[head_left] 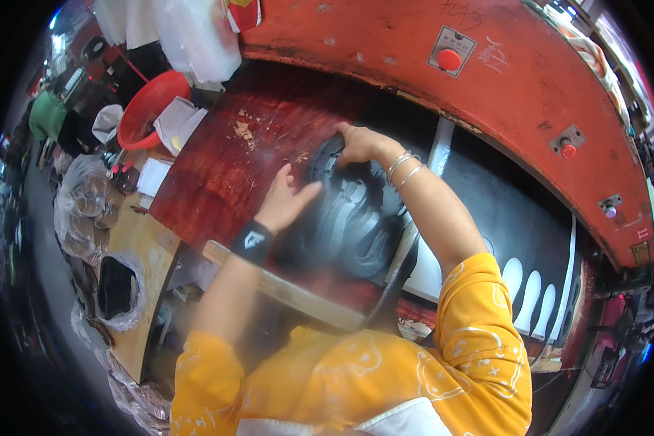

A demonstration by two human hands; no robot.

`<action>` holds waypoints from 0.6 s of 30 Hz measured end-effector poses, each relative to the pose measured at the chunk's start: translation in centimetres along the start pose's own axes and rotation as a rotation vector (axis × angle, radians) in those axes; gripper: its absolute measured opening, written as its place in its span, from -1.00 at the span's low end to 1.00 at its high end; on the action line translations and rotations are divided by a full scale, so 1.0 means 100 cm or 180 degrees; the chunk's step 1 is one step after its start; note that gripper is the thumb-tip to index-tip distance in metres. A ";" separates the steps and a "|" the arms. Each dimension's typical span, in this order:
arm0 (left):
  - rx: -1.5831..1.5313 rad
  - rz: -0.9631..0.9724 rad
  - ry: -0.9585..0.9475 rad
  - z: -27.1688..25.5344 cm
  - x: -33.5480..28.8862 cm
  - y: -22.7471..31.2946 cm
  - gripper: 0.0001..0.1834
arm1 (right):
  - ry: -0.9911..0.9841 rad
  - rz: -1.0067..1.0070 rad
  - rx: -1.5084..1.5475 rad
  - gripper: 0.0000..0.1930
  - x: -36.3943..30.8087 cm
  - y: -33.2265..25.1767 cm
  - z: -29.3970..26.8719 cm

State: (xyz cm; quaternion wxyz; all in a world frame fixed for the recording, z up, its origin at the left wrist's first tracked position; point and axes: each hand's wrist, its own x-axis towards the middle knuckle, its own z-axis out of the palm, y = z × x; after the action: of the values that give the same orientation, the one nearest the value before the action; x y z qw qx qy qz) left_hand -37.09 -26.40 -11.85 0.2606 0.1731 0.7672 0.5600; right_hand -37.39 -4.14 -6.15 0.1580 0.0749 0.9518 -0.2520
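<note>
A blurred heap of black, curved, sole-shaped pieces (345,225) lies on the dark red board in front of me. At its far edge my right hand (361,145), with bangles on the wrist, has its fingers bent around one of the black pieces; how many are in the grip cannot be made out. My left hand (287,202), with a black wristband, hovers beside the heap's left side. Its thumb and fingers are apart and nothing is in them.
A red machine beam (356,43) with a red push button (448,59) spans the far side. To the right lies a black sheet (498,189) with sole-shaped cut-outs. A red basin (142,109) and plastic-bagged goods (87,203) stand left. Another person (49,116) is farther off.
</note>
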 end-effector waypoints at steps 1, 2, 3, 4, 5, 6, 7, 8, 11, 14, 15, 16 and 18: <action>-0.0489 -0.0440 -0.0098 0.001 0.011 0.000 -0.20 | 0.0035 -0.0038 0.0034 -0.08 -0.002 0.001 0.001; -0.0436 -0.0336 -0.0436 -0.001 0.021 -0.001 -0.27 | 0.0095 -0.0015 0.0206 -0.03 -0.003 0.004 0.004; -0.0409 -0.0455 -0.0786 -0.004 0.029 -0.001 -0.34 | 0.0248 -0.0090 0.0342 -0.01 -0.004 0.008 0.006; -0.0438 -0.0518 -0.1137 -0.007 0.037 -0.001 -0.40 | 0.0403 -0.0112 0.0478 0.01 -0.005 0.013 0.008; -0.0552 -0.0577 -0.1293 -0.009 0.042 0.000 -0.47 | 0.0612 -0.0163 0.0642 0.03 -0.007 0.020 0.010; -0.0724 -0.0619 -0.1451 -0.012 0.046 0.000 -0.53 | 0.0586 -0.0099 0.1376 0.09 -0.007 0.023 0.014; -0.0923 -0.0699 -0.1640 -0.015 0.049 0.002 -0.59 | 0.0681 0.0045 0.1426 0.09 -0.008 0.027 0.016; -0.1042 -0.0775 -0.1812 -0.018 0.051 0.003 -0.64 | 0.0642 0.0210 0.1801 0.07 -0.007 0.028 0.019; -0.1679 -0.1025 -0.2217 -0.021 0.055 0.006 -0.64 | 0.0633 0.0525 0.2355 0.02 -0.008 0.019 0.026; -0.1781 -0.0593 -0.2109 -0.021 0.052 0.003 -0.65 | 0.0582 0.0353 0.2603 -0.04 -0.015 -0.004 0.024; -0.1796 -0.0462 -0.2032 -0.022 0.050 0.002 -0.67 | 0.0720 0.0432 0.2527 -0.05 -0.022 -0.012 0.024; -0.2058 -0.0166 -0.2063 -0.023 0.046 0.001 -0.58 | 0.0867 0.0319 0.2502 -0.06 -0.029 -0.020 0.024; -0.2231 0.0352 -0.2003 -0.028 0.034 0.000 -0.52 | 0.1218 0.0242 0.2413 -0.07 -0.044 -0.036 0.025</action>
State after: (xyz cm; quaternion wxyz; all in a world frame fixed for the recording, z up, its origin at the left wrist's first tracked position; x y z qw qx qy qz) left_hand -41.47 -26.70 -11.89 0.4929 0.2766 0.4054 0.7185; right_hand -33.36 -8.76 -5.07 -0.0510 0.2082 0.8005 -0.5597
